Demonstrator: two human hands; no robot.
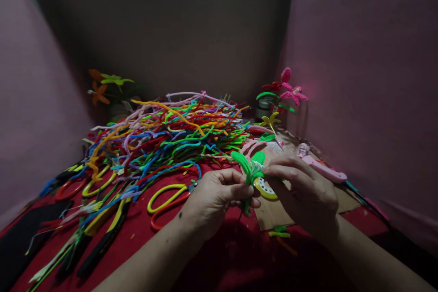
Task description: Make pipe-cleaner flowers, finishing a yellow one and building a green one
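A green pipe-cleaner flower [251, 169] with looped petals and pale stamens at its centre stands upright between my hands. My left hand [226, 191] is closed round its base, thumb and forefinger pinching just below the petals. From the right, the fingertips of my right hand [304, 187] are pressed together at the flower's side, by the stamens; they hide the petal there. Behind the flower, a round yellow-rimmed piece with dark dots [265, 189] lies on a cardboard sheet [273, 214], partly covered.
A big heap of coloured pipe cleaners [171, 132] fills the back. Scissors with yellow and red handles [167, 203] and black-yellow pliers [112, 232] lie left. A pink glue gun [323, 166] rests right. Finished flowers [294, 93] stand by the walls.
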